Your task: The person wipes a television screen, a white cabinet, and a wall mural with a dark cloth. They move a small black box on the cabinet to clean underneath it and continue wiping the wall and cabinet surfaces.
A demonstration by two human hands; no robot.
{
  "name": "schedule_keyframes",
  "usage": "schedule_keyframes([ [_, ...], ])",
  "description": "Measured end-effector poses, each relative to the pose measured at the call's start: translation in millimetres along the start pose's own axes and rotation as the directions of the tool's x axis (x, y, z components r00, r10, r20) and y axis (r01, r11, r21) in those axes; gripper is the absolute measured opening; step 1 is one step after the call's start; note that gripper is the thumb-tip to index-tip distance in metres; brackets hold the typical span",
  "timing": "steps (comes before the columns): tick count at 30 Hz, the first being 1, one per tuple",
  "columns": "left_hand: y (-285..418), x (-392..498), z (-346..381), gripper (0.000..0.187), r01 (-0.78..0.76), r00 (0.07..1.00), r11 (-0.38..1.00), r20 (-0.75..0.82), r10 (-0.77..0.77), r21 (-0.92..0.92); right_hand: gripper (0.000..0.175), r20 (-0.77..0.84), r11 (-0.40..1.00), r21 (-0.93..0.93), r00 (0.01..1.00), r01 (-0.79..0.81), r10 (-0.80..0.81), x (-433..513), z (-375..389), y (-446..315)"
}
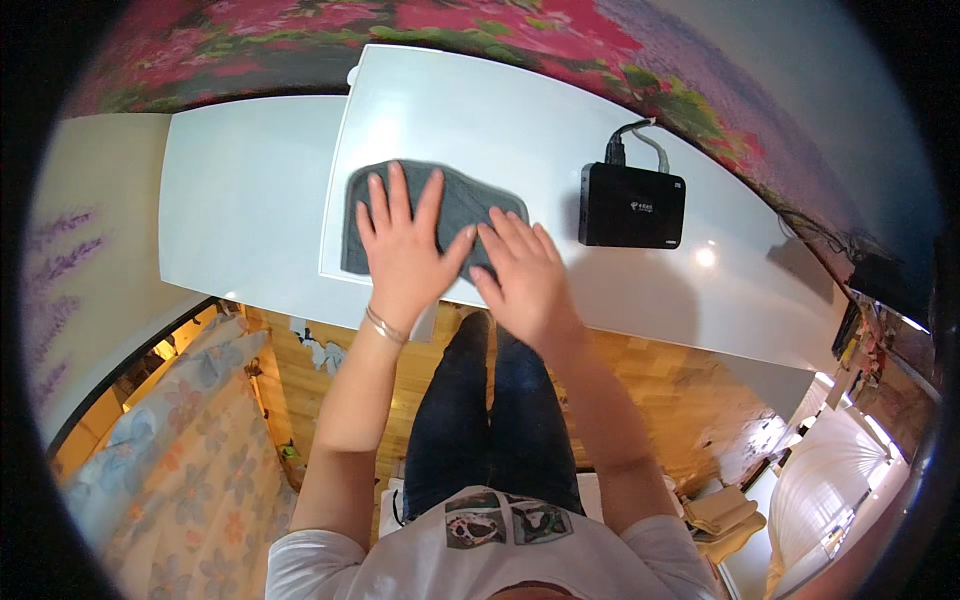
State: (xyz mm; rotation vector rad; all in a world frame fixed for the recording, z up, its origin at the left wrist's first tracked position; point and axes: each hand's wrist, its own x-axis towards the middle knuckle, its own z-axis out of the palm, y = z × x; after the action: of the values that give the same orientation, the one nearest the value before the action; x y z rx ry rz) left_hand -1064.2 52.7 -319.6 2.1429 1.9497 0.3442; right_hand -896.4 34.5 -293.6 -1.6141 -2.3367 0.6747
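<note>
A dark grey cloth (472, 191) lies spread on the raised part of a white cabinet top (480, 112). My left hand (409, 251) rests palm down on the cloth, its fingers spread apart. Beside it my right hand (529, 277) covers the cloth's lower right corner, with its fingers slightly apart. The left thumb tip and the right index finger almost meet. Neither hand grips anything; parts of the cloth are hidden beneath them.
Right of the cloth sits a black set-top box (634, 206), with cables (637, 139) running from its back toward the wall. A lower white surface (247, 202) extends to the left. A floral-patterned fabric (195, 465) hangs at lower left. Dark cables (817, 229) lie at the far right.
</note>
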Motion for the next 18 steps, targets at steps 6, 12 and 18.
schedule_keyframes([
  [6,5,65,26,0.062,0.249,0.957,0.959,-0.185,-0.223,0.135,0.053,-0.268,0.991,0.122,0.963,0.061,-0.026,-7,-47,41],
  [12,79,100,50,0.061,0.109,0.989,0.983,-0.112,-0.093,0.148,0.08,-0.165,0.967,-0.165,0.972,-0.193,0.166,-35,-66,104],
  [18,97,100,53,0.062,0.053,0.997,0.996,-0.066,-0.048,0.078,0.087,-0.088,0.977,-0.179,0.991,-0.117,0.103,-32,-83,136],
])
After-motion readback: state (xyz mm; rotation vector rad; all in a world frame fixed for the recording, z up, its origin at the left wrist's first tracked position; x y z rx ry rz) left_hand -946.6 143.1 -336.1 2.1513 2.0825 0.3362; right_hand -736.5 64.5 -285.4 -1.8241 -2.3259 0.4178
